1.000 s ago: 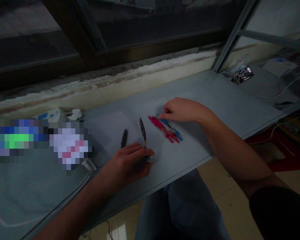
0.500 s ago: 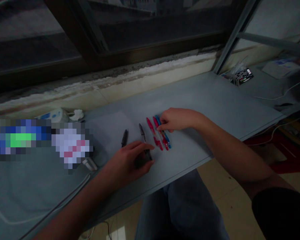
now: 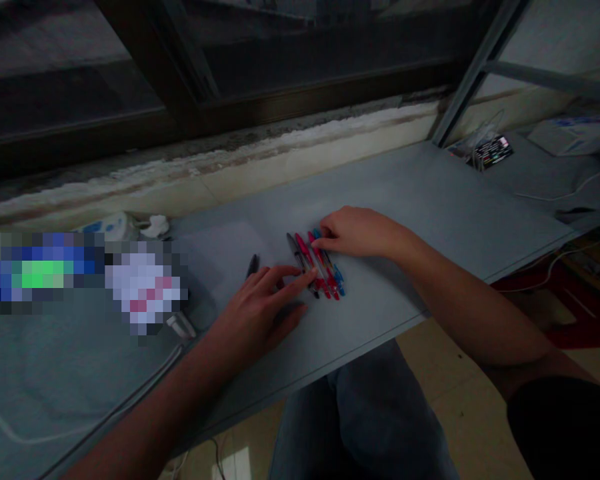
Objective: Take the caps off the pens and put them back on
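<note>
a: ok so what's on the worktop (image 3: 405,193) right now?

b: a bunch of ballpoint pens (image 3: 316,267) lying flat, side by side in a tight slanted row near the front edge. mostly red and pink, with a blue pen (image 3: 338,280) on the right side of the row and a dark grey pen (image 3: 295,248) on the left side.

a: and the hands?

b: left hand (image 3: 260,313) has its grip wide, fingers spread, with the fingertips (image 3: 300,280) lying across the middle of the row. right hand (image 3: 355,233) is at the far end of the row with its fingers curled down against the pen ends. grip's narrow there, but i can't tell if it's actually pinching anything.

a: anything else close by?

b: a single black pen (image 3: 253,265) lies just past the left hand's fingers, not touching them. it's on a pale sheet of paper (image 3: 215,267). farther along the worktop there's a white and blue roll (image 3: 113,227) by the windowsill, and off to the far right a small dark packet (image 3: 490,152).
</note>
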A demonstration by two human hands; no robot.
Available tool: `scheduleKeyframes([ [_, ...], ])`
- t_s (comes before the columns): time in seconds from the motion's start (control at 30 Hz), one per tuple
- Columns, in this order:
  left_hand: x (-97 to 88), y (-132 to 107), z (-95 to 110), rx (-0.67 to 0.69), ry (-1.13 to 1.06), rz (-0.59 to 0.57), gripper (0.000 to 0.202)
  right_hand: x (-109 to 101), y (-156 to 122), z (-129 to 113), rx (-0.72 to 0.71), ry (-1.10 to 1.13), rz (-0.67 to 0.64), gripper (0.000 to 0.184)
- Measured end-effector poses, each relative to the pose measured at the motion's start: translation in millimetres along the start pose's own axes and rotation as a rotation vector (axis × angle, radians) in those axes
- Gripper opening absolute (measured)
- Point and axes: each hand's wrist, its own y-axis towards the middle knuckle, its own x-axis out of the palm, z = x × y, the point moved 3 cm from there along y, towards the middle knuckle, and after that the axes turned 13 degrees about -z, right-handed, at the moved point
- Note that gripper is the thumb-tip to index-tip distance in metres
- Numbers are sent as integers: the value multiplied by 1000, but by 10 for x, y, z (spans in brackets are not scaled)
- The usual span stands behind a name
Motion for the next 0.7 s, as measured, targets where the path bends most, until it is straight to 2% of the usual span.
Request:
scheduleKeyframes([
  [0.07,-59,-32,-26,-99,67,63,48,-13,9,8,-7,22,38,43],
  [0.17,-168,-96,-96,-441,186,96,49,-23,12,-41,-171,125,111,31],
  [0.23,-199,-136,-134,-670,238,-40,53,-20,0,-115,-362,172,182,31],
  [0.3,-199,-158,-148,-779,246,-190,51,12,-5,-191,-516,160,214,35],
  [0.4,-170,-161,-160,-767,202,-288,39,92,31,-266,-579,72,197,34],
  [0.5,-125,-153,-203,-706,113,-261,32,129,66,-303,-589,1,224,29],
  [0.57,-111,-135,-227,-643,26,-154,31,118,60,-325,-622,59,258,33],
  [0.7,-128,-86,-180,-458,-209,164,30,109,29,-389,-599,335,236,54],
])
